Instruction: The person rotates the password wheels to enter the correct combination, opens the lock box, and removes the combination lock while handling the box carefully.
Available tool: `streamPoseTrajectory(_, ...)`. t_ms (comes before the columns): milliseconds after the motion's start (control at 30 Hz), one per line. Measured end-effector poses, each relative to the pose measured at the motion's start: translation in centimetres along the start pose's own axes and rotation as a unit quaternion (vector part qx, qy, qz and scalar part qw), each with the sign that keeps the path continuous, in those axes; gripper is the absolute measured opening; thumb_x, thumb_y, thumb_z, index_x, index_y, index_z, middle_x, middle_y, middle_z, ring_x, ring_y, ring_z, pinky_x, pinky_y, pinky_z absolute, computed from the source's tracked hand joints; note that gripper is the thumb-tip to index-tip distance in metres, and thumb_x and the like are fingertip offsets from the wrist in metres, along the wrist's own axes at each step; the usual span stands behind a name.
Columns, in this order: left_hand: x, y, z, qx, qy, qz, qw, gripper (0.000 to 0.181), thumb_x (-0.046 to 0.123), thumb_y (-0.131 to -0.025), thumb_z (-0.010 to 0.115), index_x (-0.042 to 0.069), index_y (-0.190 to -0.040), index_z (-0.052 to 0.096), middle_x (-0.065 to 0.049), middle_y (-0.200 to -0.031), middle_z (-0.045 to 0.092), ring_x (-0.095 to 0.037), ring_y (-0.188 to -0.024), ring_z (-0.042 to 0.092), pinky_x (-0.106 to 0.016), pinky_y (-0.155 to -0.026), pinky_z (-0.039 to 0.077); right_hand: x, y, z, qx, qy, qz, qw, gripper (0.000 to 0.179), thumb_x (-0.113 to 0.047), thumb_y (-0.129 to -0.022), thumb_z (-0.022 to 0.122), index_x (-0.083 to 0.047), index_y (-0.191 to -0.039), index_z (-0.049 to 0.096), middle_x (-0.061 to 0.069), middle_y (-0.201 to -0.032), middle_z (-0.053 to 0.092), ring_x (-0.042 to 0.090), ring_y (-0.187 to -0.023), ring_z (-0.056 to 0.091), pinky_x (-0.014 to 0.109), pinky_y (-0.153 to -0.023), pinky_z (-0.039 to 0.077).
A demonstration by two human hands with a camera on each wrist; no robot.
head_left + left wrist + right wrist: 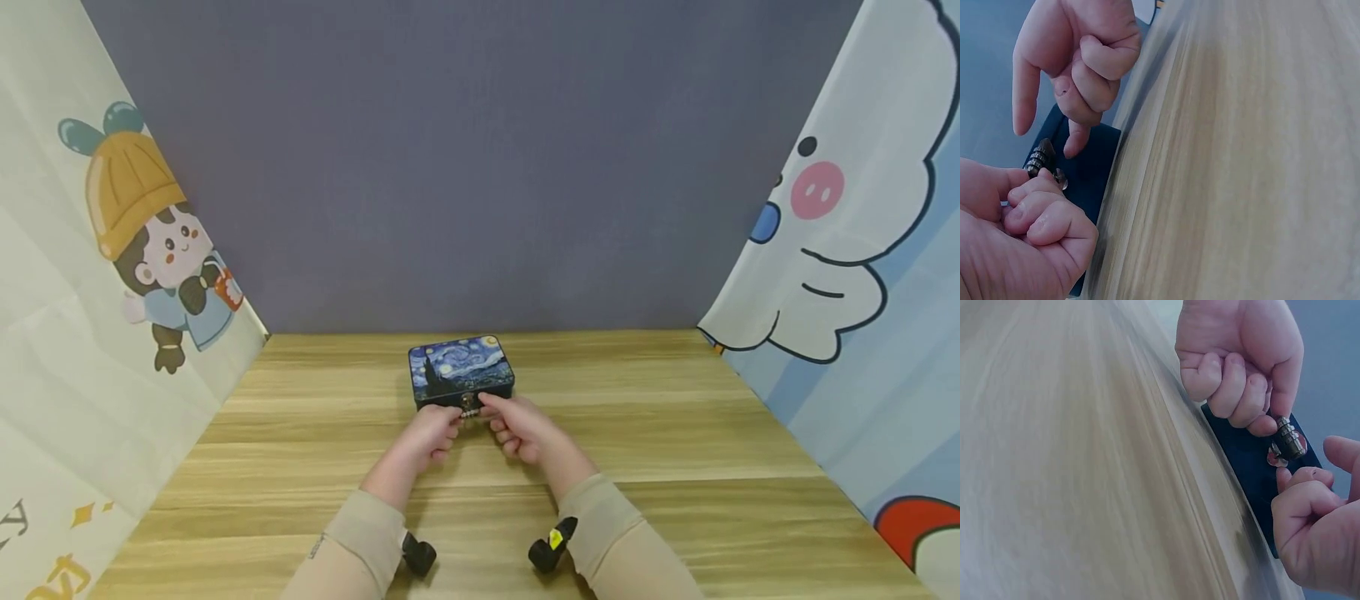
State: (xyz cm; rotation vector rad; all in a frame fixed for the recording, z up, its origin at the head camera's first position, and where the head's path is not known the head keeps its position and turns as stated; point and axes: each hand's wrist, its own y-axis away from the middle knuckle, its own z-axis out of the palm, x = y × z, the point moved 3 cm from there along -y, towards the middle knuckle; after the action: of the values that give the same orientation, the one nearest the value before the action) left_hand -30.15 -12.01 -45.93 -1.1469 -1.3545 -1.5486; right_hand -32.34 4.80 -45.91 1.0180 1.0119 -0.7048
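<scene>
A dark tin box (459,367) with a starry night-sky painting on its lid stands closed toward the back of the table. A small metal combination padlock (1291,439) with ridged dials hangs at the clasp (468,398) on its front. My left hand (435,429) pinches one end of the padlock between thumb and forefinger, the other fingers curled in. At the opposite end is my right hand (525,429). In the right wrist view its thumb (1341,453) stands away from the forefinger (1282,479), whose tip is close beside the lock, and nothing sits between them.
The box stands on a wood-grain table (645,433). A plain grey-blue panel (480,167) rises behind the table, and cartoon-printed cloths hang at the left (67,350) and right (885,350). Small black wrist cameras are worn at both cuffs.
</scene>
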Motion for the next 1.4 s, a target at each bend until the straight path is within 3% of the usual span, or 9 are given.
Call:
streamPoseTrajectory(300,0.1,0.0,-0.3,-0.007,0.014,0.002,0.9999,0.025,0.02,-0.107,0.045,0.002,-0.092,0.053,0.007,-0.058,0.031,-0.006,-0.045,0.021,-0.022,-0.042,0.02,0.3,-0.1,0.8,-0.024,-0.044,0.016,0.9986,0.028,-0.034,-0.1,0.061,-0.009,-0.092,0.053,-0.009,-0.062,0.03,0.001,-0.045,0.022,0.015,-0.038,0.017)
streamPoseTrajectory(700,-0.1,0.0,-0.3,-0.009,0.027,0.002,0.9996,0.024,0.02,-0.106,0.049,0.001,-0.093,0.055,0.006,-0.06,0.032,-0.006,-0.045,0.022,-0.021,-0.042,0.02,0.7,-0.3,1.5,-0.037,-0.065,0.021,0.997,0.027,-0.031,-0.099,0.062,-0.012,-0.083,0.052,-0.01,-0.061,0.03,0.001,-0.045,0.021,0.015,-0.039,0.018)
streamPoseTrajectory(900,0.0,-0.1,-0.2,-0.008,0.026,0.006,0.9996,0.023,0.019,-0.106,0.049,0.001,-0.092,0.055,0.007,-0.06,0.032,-0.005,-0.045,0.022,-0.021,-0.042,0.02,0.8,-0.4,1.7,-0.047,-0.074,0.021,0.9959,0.018,-0.024,-0.097,0.063,-0.008,-0.087,0.06,-0.01,-0.06,0.029,0.0,-0.045,0.023,0.014,-0.038,0.018)
streamPoseTrajectory(1067,0.0,-0.2,-0.2,-0.008,0.023,0.01,0.9996,0.023,0.018,-0.105,0.049,0.002,-0.089,0.054,0.007,-0.059,0.032,-0.005,-0.044,0.022,-0.021,-0.042,0.019,0.8,-0.5,1.9,-0.056,-0.08,0.022,0.9949,0.015,-0.018,-0.095,0.062,-0.007,-0.086,0.057,-0.011,-0.057,0.029,-0.001,-0.045,0.024,0.014,-0.038,0.019)
streamPoseTrajectory(1400,-0.1,0.0,-0.4,-0.006,0.017,0.005,0.9998,0.024,0.018,-0.105,0.049,-0.001,-0.093,0.056,0.007,-0.059,0.031,-0.005,-0.045,0.021,-0.022,-0.043,0.019,0.9,-0.8,2.2,-0.046,-0.069,0.028,0.9962,0.02,-0.022,-0.096,0.063,-0.004,-0.09,0.057,-0.01,-0.057,0.031,-0.001,-0.044,0.025,0.014,-0.038,0.019)
